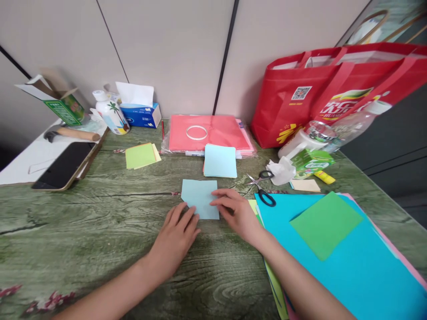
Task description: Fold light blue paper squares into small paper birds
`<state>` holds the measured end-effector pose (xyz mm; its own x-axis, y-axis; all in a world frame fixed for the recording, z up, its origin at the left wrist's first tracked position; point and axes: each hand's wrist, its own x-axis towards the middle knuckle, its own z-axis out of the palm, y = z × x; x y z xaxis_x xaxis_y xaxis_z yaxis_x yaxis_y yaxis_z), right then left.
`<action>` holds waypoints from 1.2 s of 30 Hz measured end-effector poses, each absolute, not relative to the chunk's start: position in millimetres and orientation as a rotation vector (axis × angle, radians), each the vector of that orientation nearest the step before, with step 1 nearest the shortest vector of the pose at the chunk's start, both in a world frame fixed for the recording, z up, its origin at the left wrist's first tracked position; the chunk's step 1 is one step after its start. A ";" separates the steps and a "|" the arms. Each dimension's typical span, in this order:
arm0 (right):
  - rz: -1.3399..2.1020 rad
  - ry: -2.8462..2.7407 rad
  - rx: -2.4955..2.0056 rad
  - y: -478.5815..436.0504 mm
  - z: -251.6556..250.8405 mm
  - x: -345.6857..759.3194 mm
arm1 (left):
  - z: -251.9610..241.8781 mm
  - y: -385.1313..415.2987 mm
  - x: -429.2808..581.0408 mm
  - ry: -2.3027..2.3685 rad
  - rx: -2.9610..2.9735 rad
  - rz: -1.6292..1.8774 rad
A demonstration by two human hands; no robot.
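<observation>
- The blue paper (200, 192) lies well in from the desk's (110, 240) back edge.
- The left hand (176, 231), fingers apart, touches its near left corner; best press flat there.
- The right hand (238, 213) touches its right side; I can't tell if it pinches.

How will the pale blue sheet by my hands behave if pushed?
The pale blue sheet looks thin, so it's likely light and apt to bend. Lying flat on the table, it would probably slide rather than tip.
</observation>
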<state>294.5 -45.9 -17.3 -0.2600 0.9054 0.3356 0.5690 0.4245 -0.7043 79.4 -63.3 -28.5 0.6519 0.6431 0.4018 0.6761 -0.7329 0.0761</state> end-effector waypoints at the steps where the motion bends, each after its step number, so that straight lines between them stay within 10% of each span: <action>1: 0.522 -1.977 -1.244 -44.6 -19.0 296.8 | -27.7 -61.3 78.5 -1.121 -2.780 -0.645; 36: 0.697 -2.079 -1.407 -42.5 -20.4 300.3 | -17.4 -59.0 76.3 -0.759 -2.985 -0.622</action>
<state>300.3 -42.5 -20.4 -0.3172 0.9381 0.1391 0.6647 0.3246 -0.6730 76.3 -59.0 -17.4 0.8050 0.4590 0.3758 0.4588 -0.8833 0.0961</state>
